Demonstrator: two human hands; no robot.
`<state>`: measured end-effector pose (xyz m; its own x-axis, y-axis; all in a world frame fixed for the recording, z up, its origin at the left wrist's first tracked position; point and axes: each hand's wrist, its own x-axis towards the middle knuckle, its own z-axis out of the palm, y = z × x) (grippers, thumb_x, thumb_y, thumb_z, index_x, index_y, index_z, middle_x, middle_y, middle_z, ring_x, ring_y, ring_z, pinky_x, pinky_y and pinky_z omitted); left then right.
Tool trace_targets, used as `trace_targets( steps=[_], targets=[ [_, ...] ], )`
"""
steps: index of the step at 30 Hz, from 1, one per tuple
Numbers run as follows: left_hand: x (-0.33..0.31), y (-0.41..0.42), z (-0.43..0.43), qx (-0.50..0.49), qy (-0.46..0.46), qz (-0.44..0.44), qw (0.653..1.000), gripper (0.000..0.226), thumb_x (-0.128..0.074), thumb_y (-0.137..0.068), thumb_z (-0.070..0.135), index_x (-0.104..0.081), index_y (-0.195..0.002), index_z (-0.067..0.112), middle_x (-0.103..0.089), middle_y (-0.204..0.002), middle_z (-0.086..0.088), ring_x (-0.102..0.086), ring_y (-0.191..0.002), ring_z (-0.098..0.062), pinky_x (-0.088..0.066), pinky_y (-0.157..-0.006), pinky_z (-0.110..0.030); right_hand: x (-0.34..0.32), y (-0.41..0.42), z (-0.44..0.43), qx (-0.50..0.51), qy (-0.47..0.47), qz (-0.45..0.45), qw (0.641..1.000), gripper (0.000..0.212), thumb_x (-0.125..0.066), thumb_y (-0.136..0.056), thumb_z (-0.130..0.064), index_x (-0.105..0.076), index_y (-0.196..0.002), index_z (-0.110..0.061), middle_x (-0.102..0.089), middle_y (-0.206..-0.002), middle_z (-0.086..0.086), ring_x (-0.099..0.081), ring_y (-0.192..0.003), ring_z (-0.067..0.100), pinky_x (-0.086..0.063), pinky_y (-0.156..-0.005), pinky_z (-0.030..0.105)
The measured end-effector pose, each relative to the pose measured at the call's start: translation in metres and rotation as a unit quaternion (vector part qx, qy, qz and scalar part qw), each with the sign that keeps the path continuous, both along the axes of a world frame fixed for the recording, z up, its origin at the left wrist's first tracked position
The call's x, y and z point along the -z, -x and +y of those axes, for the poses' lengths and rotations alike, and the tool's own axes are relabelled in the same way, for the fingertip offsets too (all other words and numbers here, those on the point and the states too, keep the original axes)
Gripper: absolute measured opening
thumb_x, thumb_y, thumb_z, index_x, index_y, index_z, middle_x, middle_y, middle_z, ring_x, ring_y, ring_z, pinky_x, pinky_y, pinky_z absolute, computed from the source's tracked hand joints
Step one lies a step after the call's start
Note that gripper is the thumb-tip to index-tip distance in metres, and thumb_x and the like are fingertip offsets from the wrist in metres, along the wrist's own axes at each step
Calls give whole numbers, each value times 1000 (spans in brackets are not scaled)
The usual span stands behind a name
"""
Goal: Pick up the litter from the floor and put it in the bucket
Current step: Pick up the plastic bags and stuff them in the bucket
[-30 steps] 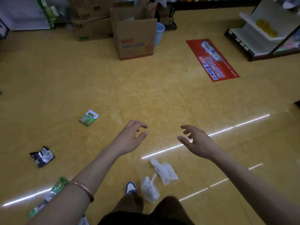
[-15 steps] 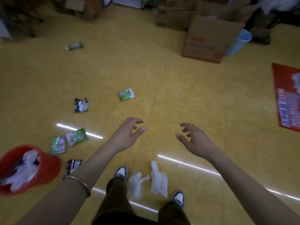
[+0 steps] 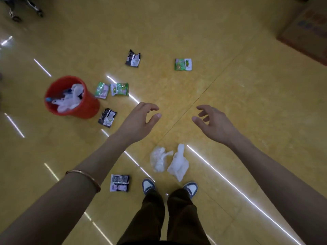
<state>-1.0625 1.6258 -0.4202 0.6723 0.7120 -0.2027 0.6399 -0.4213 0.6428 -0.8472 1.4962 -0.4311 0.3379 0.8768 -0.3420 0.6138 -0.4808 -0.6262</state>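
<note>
The scene is dim and warm-toned. The glossy floor (image 3: 256, 89) mirrors overhead tube lights as thin white streaks (image 3: 198, 155), left of the left hand (image 3: 138, 119) and below the right hand (image 3: 215, 124). Everything is slightly soft, and the corners beyond both hands darken and smear.

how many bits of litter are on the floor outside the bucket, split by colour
black wrappers: 3
green wrappers: 3
white crumpled pieces: 2
total: 8
</note>
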Motion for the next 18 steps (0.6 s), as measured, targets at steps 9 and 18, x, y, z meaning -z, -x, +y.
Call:
trace_targets(
  steps=[9,18],
  targets=[
    [150,38,-17,9,92,11,996,46,-51,-94,36,-39,-138,29,-37,-133,-5,-43,-119,-19,-37,-100,-31,140,46,13,-159,120,-46,979,56,-54,-88,-53,-41,-137,-30,-51,-126,0,-55,-110,18,-49,-86,36],
    [415,48,-41,44,80,196,976,61,-51,-93,41,-19,-145,40,-15,-149,-2,-34,-127,-35,-43,-97,-50,393,87,9,-252,186,-70,947,53,-53,-90,-49,-40,-138,-31,-44,-135,-2,-40,-122,25,-40,-90,36]
  ],
)
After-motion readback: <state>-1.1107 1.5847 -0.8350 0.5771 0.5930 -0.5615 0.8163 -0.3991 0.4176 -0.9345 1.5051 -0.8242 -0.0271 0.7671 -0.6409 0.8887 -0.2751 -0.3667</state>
